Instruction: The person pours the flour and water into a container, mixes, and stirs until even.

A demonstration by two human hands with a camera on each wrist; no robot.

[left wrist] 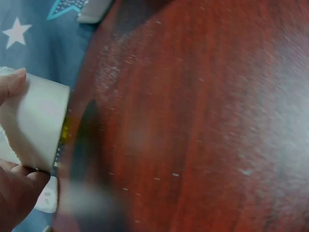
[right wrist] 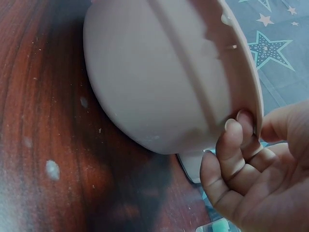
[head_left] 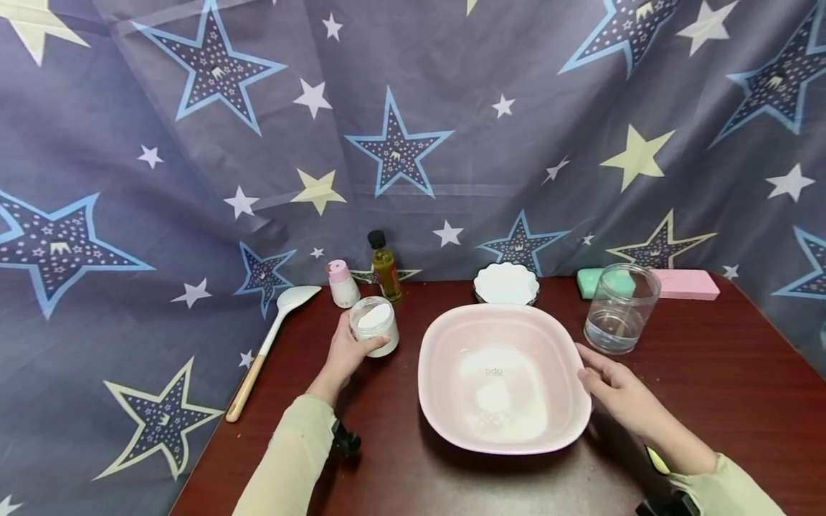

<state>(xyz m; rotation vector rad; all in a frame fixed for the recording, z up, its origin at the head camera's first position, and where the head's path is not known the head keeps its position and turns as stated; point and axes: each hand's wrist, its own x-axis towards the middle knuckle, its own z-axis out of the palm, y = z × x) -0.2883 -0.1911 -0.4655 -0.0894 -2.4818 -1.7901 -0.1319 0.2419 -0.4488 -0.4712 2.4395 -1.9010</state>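
Risk first: I judge that the jar (head_left: 374, 326) could tip, since the left hand (head_left: 345, 351) grips it from one side only and it is open and holds white powder; a sideways jolt would spill powder on the table (head_left: 710, 358). The pink bowl (head_left: 503, 376) could skate if the right hand (head_left: 616, 387) pushes its rim.

Grip state: I see the left hand wrapped around the jar, thumb across its front, just left of the bowl. The right hand pinches the bowl's right rim, fingers (right wrist: 231, 145) curled beneath the lip. The left wrist view is blurred, so I cannot confirm whether the jar's base rests on the table.
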